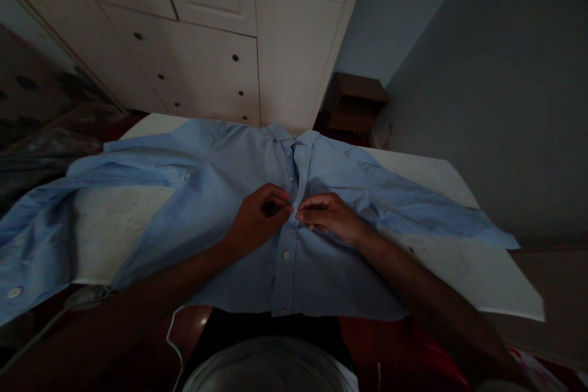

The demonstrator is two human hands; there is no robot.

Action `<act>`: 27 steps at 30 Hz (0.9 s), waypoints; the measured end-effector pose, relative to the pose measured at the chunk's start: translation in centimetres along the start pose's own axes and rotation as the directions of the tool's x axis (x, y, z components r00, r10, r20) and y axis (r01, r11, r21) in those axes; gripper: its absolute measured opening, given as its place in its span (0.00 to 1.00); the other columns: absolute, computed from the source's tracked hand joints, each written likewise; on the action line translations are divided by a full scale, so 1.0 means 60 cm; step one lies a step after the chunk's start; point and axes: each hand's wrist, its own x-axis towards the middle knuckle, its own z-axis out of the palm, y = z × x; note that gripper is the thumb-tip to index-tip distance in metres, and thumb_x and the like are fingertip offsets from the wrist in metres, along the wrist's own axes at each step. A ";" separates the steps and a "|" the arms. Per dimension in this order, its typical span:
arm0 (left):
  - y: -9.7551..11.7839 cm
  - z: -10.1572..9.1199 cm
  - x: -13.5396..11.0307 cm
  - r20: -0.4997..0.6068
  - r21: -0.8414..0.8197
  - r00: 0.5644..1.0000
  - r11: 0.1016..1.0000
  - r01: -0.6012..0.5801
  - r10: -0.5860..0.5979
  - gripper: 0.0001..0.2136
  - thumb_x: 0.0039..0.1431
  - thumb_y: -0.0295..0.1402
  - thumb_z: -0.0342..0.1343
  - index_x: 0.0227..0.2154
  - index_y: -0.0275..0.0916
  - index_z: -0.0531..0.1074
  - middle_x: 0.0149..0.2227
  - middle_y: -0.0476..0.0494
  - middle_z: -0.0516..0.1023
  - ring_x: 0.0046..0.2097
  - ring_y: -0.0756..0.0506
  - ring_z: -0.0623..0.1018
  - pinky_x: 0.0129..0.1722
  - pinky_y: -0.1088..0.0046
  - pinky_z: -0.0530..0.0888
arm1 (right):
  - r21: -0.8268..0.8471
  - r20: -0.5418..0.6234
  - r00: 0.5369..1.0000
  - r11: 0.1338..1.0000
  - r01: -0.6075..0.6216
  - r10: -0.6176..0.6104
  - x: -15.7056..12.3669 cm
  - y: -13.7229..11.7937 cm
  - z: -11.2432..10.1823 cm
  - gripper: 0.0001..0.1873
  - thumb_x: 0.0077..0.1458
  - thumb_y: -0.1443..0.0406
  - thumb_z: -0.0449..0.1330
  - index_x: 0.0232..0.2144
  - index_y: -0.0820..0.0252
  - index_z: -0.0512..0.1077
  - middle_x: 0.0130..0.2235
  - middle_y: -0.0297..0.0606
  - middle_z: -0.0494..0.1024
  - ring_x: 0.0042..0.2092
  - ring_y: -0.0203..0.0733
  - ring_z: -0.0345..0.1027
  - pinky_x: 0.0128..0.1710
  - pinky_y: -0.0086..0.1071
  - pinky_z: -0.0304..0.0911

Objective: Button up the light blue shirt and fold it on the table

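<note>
A light blue button-up shirt (239,165) lies face up and spread out, collar at the far side and sleeves out to both sides. My left hand (261,214) pinches the front placket near its middle, thumb and fingertips together. Facing it, my right hand (328,215) grips the placket edge just to the right. Below the hands the placket is closed, with a white button (286,255) showing. Above them it gapes up to the collar. Whatever button lies between my fingertips is hidden.
Under the shirt is a white table (487,275) with angled corners. A white cabinet (197,55) with dark knobs stands behind it. At the back right sits a small brown wooden stand (358,98) by the grey wall. A white cord (171,334) hangs at the near edge.
</note>
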 end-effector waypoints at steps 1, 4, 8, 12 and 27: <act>0.001 0.000 0.000 0.000 0.010 1.000 1.000 -0.003 0.003 0.08 0.50 0.31 0.60 0.33 0.38 0.70 0.28 0.50 0.78 0.31 0.51 0.77 0.33 0.75 0.73 | -0.008 -0.001 1.000 1.000 0.000 0.000 0.000 0.000 -0.001 0.10 0.46 0.61 0.67 0.28 0.63 0.76 0.18 0.28 0.70 0.16 0.25 0.53 0.15 0.23 0.44; 0.003 -0.001 0.001 0.000 0.043 1.000 0.999 -0.002 0.002 0.08 0.50 0.30 0.60 0.34 0.39 0.69 0.28 0.51 0.77 0.31 0.51 0.77 0.32 0.75 0.73 | -0.031 0.001 1.000 1.000 -0.004 0.004 0.001 0.001 -0.002 0.11 0.46 0.60 0.67 0.29 0.63 0.76 0.18 0.28 0.70 0.16 0.25 0.52 0.15 0.23 0.44; 0.002 -0.003 0.002 -0.003 0.058 1.000 0.998 0.000 0.000 0.08 0.50 0.29 0.59 0.35 0.39 0.69 0.29 0.51 0.78 0.31 0.51 0.77 0.32 0.76 0.72 | -0.047 0.003 1.000 0.999 -0.009 0.009 0.001 -0.001 -0.002 0.11 0.47 0.60 0.66 0.29 0.63 0.76 0.18 0.28 0.70 0.16 0.25 0.51 0.15 0.23 0.43; 0.001 -0.004 0.002 -0.036 0.049 0.999 0.999 -0.001 0.003 0.08 0.49 0.29 0.59 0.34 0.39 0.68 0.29 0.51 0.77 0.32 0.50 0.77 0.32 0.75 0.73 | -0.045 -0.002 1.000 0.999 -0.013 0.012 0.001 -0.003 -0.003 0.12 0.47 0.59 0.67 0.29 0.63 0.76 0.18 0.29 0.70 0.16 0.25 0.52 0.15 0.23 0.44; -0.012 -0.022 0.011 0.172 0.295 0.985 0.953 -0.075 0.024 0.09 0.51 0.26 0.57 0.37 0.40 0.71 0.32 0.49 0.79 0.35 0.48 0.79 0.38 0.70 0.74 | -0.543 -0.063 0.904 0.775 0.324 -0.422 0.003 0.019 0.018 0.07 0.55 0.61 0.62 0.28 0.58 0.76 0.29 0.35 0.77 0.32 0.35 0.68 0.33 0.29 0.61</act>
